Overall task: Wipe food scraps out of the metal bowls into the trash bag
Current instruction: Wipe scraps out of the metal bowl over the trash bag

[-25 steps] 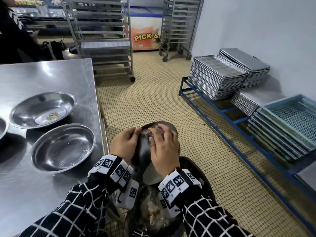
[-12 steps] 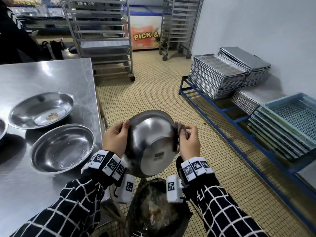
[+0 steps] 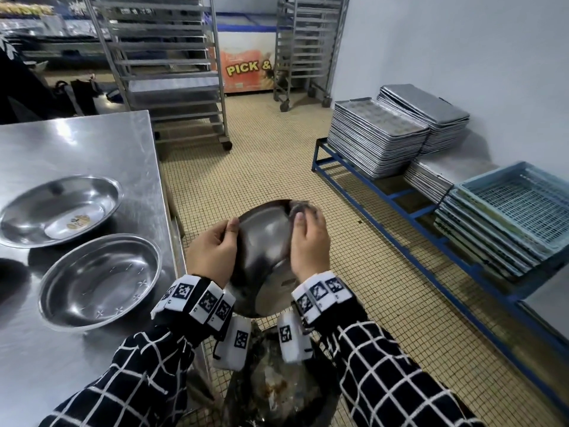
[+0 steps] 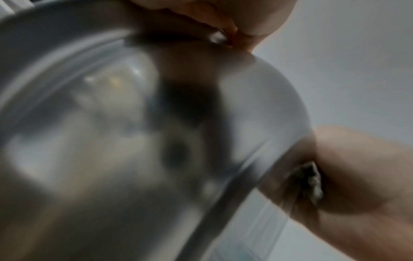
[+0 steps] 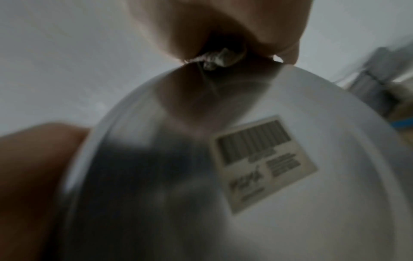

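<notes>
Right hand (image 3: 308, 241) now over round steel bowl (image 3: 261, 238)

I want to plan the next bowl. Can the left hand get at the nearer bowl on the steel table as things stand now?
Probably not yet: the left hand grips the rim of the tilted bowl over the trash bag. The nearer bowl lies open and unblocked close beside it, so once freed, likely yes.

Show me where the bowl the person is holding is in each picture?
Head: the held bowl is low in the middle, tilted between the hands, above the trash bag.
Left wrist: it fills the left and middle, blurred.
Right wrist: its underside fills the lower right.
Shared landmark: the barcode sticker on the underside, partly seen in the head view; not clear in the left wrist view.
</notes>
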Available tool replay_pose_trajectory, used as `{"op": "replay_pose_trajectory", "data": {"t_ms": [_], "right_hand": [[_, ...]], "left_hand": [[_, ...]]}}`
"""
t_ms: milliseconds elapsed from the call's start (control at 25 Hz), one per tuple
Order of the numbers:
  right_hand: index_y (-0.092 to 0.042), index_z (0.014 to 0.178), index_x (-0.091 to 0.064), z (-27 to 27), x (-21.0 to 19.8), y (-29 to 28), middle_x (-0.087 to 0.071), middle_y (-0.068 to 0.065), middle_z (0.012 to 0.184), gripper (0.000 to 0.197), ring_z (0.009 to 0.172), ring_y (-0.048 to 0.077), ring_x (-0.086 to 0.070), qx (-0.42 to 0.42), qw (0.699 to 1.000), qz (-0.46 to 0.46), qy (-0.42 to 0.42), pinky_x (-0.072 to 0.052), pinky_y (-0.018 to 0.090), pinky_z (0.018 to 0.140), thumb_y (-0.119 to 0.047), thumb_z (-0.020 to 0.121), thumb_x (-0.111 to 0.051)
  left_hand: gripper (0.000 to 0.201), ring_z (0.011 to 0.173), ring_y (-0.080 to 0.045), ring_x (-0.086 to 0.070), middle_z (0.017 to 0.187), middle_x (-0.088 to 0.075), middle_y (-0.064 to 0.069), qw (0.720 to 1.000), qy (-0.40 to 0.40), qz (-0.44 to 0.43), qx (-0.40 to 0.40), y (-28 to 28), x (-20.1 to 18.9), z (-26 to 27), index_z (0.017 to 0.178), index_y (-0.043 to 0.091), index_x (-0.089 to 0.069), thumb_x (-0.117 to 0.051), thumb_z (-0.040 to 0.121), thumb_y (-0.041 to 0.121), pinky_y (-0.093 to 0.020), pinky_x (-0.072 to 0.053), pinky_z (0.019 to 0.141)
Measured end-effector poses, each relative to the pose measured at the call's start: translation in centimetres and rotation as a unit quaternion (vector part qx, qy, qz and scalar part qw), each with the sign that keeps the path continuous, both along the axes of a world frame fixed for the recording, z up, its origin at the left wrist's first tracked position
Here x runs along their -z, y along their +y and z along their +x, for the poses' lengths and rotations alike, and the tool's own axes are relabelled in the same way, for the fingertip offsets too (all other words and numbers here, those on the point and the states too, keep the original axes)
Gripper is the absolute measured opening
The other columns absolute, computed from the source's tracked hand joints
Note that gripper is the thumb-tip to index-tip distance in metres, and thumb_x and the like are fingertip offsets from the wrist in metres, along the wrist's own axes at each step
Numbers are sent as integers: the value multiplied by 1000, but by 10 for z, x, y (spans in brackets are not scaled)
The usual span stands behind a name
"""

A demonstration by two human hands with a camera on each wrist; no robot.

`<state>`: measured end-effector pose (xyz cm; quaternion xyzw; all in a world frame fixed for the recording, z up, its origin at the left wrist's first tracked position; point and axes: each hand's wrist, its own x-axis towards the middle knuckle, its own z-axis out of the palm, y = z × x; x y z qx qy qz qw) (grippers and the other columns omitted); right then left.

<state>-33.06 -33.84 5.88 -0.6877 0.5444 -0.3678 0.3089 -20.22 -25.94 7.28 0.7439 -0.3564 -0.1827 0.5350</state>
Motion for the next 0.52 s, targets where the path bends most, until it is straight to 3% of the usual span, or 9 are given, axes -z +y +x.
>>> {"op": "replay_pose_trajectory", "data": {"t_ms": [80, 120, 160, 240, 320, 400, 520], "right_hand": [[-10, 127, -52, -15, -2, -16, -52, 10, 125, 43, 101, 20, -49, 47, 985, 138, -94, -38, 22, 84, -35, 103, -27], [-9, 121, -55, -24, 4, -24, -55, 11, 115, 42, 94, 22, -49, 68, 971, 204, -108, -40, 23, 77, -34, 103, -28], [-6, 118, -57, -34, 15, -29, -56, 11, 109, 42, 94, 24, -51, 78, 957, 256, -113, -42, 27, 78, -34, 102, -31], [-4, 120, -57, -48, 36, -31, -59, 8, 104, 44, 105, 33, -58, 62, 943, 299, -132, -47, 41, 92, -37, 100, -36], [-10, 120, -54, -55, 47, -25, -62, 9, 106, 47, 106, 35, -59, 49, 933, 313, -169, -47, 47, 96, -48, 98, -36], [-16, 118, -51, -59, 42, -21, -63, 10, 108, 51, 100, 31, -60, 54, 931, 286, -220, -49, 46, 91, -58, 94, -36], [-25, 108, -56, -64, 29, -24, -65, 2, 106, 42, 94, 22, -60, 84, 933, 221, -272, -49, 41, 90, -60, 90, -42]], "left_hand": [[34, 71, -20, -58, 75, -69, -9, 1000, 18, -18, -1, 0, 6, 6, 62, 41, -64, -52, 94, 42, -36, -49, 74], [35, 69, -19, -56, 75, -68, -13, 999, 29, -22, -4, -1, 7, 10, 61, 36, -63, -53, 94, 42, -36, -49, 71], [35, 66, -18, -54, 72, -66, -12, 999, 41, -28, -9, -1, 9, 14, 61, 33, -61, -53, 93, 43, -36, -49, 68], [35, 62, -13, -52, 64, -61, -2, 996, 70, -39, -25, -4, 11, 23, 62, 28, -61, -53, 93, 44, -31, -45, 62], [32, 64, -10, -54, 64, -61, 5, 991, 117, -60, -33, -10, 16, 29, 67, 27, -65, -54, 91, 45, -26, -44, 62], [25, 74, -12, -59, 74, -66, 7, 984, 163, -71, -23, -13, 22, 33, 76, 29, -68, -54, 91, 44, -27, -48, 71], [19, 86, -11, -58, 89, -65, 7, 988, 139, -57, 34, -10, 34, 39, 86, 33, -64, -48, 96, 36, -30, -46, 84]]}}
